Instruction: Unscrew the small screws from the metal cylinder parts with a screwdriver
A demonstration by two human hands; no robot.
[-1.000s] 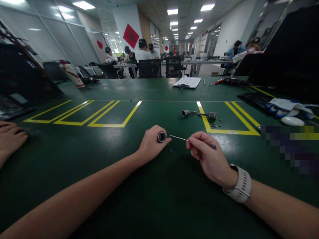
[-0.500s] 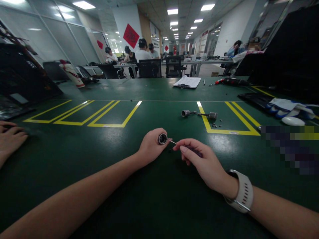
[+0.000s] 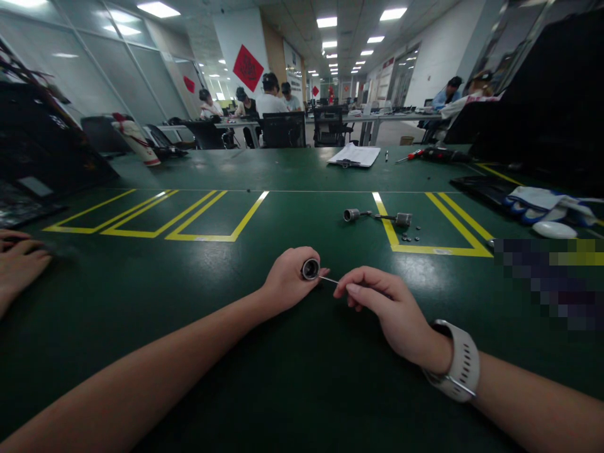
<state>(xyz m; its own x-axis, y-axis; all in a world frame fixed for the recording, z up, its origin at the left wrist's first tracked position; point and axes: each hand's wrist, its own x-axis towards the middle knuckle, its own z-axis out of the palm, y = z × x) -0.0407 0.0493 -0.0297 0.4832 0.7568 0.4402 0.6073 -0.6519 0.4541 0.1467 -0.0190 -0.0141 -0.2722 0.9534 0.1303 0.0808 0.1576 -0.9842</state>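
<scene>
My left hand (image 3: pixel 289 277) is closed round a dark cylindrical metal part (image 3: pixel 310 269), whose open round end faces me. A thin-shafted screwdriver (image 3: pixel 329 279) is pinched in my right hand (image 3: pixel 377 299), its handle hidden behind the fingers. The shaft runs left to the side of the cylindrical part, by the left fingertips; I cannot tell exactly where its tip sits. Farther off to the right lie two more cylindrical metal parts, the left one (image 3: pixel 352 215) and the right one (image 3: pixel 402 219), each with a dark stem. Several tiny dark pieces (image 3: pixel 410 238) are scattered close to them.
Yellow tape outlines (image 3: pixel 441 251) mark the green table (image 3: pixel 226 352). A clipboard with papers (image 3: pixel 355 155), a power tool (image 3: pixel 441 154), gloves (image 3: pixel 547 204) and a white mouse (image 3: pixel 555 229) lie beyond. Another person's hand (image 3: pixel 21 264) rests at the left edge.
Both hands have shifted slightly down and right with the metal part and screwdriver. More of the shaft shows now, and the handle has gone out of sight behind my right hand.
</scene>
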